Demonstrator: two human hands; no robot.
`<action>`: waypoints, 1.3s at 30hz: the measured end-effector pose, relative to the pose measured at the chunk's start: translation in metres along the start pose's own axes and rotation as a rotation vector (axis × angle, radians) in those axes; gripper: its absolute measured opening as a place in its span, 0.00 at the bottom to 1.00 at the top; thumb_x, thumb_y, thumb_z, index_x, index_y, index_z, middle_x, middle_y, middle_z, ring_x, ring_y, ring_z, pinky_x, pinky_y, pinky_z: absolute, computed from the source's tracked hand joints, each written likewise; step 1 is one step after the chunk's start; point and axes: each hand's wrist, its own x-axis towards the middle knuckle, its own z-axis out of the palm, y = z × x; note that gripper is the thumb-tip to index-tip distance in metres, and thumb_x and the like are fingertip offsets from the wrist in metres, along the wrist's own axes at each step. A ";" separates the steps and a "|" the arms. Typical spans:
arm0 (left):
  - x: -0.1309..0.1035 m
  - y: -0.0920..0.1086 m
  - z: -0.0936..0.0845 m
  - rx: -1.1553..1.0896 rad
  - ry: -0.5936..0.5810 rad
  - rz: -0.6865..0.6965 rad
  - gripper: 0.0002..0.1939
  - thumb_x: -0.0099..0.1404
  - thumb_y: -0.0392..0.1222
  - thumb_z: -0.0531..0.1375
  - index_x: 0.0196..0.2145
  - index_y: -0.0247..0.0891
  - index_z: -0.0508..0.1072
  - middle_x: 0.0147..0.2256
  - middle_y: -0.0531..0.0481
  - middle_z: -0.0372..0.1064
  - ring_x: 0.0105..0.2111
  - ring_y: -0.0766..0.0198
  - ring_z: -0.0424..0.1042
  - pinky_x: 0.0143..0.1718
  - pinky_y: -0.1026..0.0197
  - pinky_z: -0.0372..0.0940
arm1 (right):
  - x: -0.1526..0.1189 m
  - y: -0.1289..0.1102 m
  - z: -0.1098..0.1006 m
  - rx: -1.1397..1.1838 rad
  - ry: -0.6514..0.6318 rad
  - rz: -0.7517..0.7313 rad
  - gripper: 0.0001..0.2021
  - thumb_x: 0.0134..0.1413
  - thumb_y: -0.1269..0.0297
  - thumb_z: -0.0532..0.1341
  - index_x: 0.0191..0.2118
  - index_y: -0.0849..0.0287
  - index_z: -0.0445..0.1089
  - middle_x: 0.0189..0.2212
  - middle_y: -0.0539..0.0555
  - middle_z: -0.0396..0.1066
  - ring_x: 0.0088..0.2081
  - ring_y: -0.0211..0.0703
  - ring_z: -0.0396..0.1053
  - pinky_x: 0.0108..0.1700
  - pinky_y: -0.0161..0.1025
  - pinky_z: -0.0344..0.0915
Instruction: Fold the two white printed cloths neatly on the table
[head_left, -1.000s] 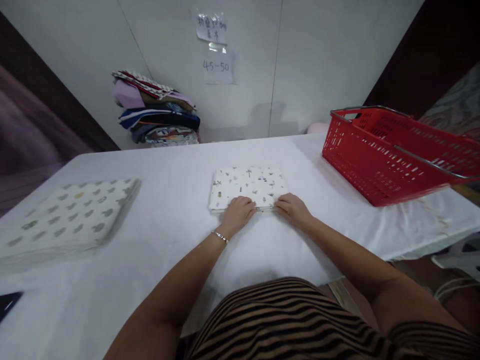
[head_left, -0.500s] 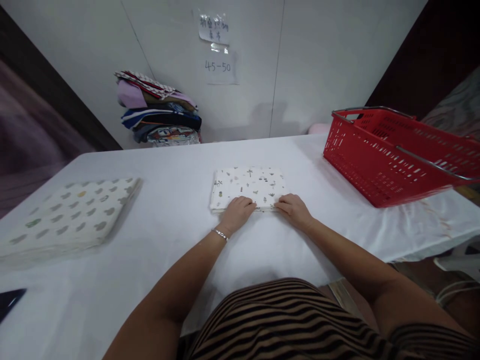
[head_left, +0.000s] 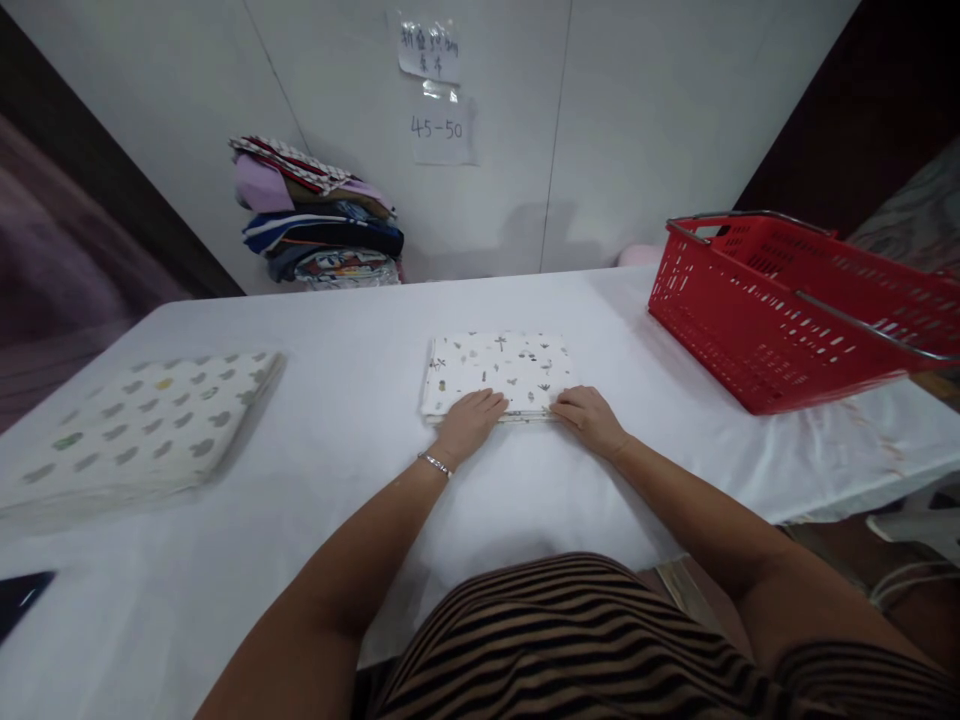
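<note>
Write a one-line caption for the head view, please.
Two bare hands rest on a folded white patterned cloth, left of a red plastic basket.

Pale panelled wall (head_left: pixel 637 110), white-covered table (head_left: pixel 330 400)

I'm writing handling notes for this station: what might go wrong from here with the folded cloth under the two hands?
The left hand and right hand are both at the near edge of the small-print folded cloth, where layers show; pressing unevenly could make them slip out of line. The white tablecloth beneath looks loose and wrinkled at the right, so it might drag along if the folded cloth is slid.
</note>
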 end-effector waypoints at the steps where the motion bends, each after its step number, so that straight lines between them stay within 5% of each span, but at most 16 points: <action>1: -0.001 0.000 0.001 -0.004 -0.006 0.003 0.14 0.67 0.33 0.51 0.47 0.40 0.72 0.48 0.48 0.71 0.51 0.58 0.68 0.50 0.54 0.65 | -0.001 0.000 0.000 0.001 -0.016 -0.004 0.13 0.63 0.64 0.52 0.40 0.55 0.75 0.37 0.54 0.72 0.39 0.44 0.65 0.40 0.41 0.57; 6: -0.009 -0.003 0.003 -0.029 -0.049 0.001 0.17 0.67 0.31 0.50 0.51 0.38 0.69 0.52 0.46 0.68 0.54 0.58 0.65 0.54 0.52 0.62 | -0.001 -0.002 -0.002 0.002 -0.053 0.000 0.14 0.64 0.64 0.51 0.40 0.55 0.75 0.37 0.55 0.72 0.38 0.44 0.65 0.40 0.41 0.58; 16: -0.046 -0.029 -0.026 -0.051 -0.066 -0.178 0.16 0.68 0.35 0.50 0.50 0.39 0.70 0.52 0.47 0.68 0.56 0.59 0.63 0.58 0.50 0.57 | -0.004 -0.001 0.003 0.024 0.003 0.001 0.14 0.63 0.63 0.52 0.38 0.55 0.76 0.36 0.55 0.73 0.38 0.45 0.66 0.40 0.42 0.60; 21: -0.049 -0.029 -0.021 -0.090 0.019 -0.293 0.12 0.68 0.39 0.53 0.45 0.40 0.73 0.49 0.50 0.71 0.54 0.59 0.65 0.58 0.51 0.58 | -0.007 0.000 0.005 0.028 0.027 -0.005 0.13 0.63 0.62 0.53 0.39 0.55 0.76 0.37 0.56 0.73 0.39 0.46 0.67 0.40 0.43 0.61; 27: -0.050 -0.029 -0.019 -0.054 0.029 -0.255 0.13 0.69 0.38 0.51 0.44 0.41 0.74 0.47 0.50 0.72 0.52 0.61 0.67 0.57 0.52 0.60 | -0.014 0.002 0.010 0.082 0.073 0.044 0.13 0.63 0.62 0.53 0.41 0.55 0.75 0.38 0.57 0.72 0.41 0.47 0.67 0.42 0.45 0.64; 39: -0.078 -0.029 -0.024 -0.083 0.006 -0.334 0.24 0.61 0.23 0.50 0.50 0.41 0.71 0.51 0.49 0.69 0.57 0.62 0.62 0.57 0.51 0.61 | -0.018 0.002 0.012 0.207 0.034 0.106 0.15 0.61 0.59 0.51 0.42 0.50 0.75 0.39 0.57 0.72 0.43 0.52 0.68 0.44 0.52 0.67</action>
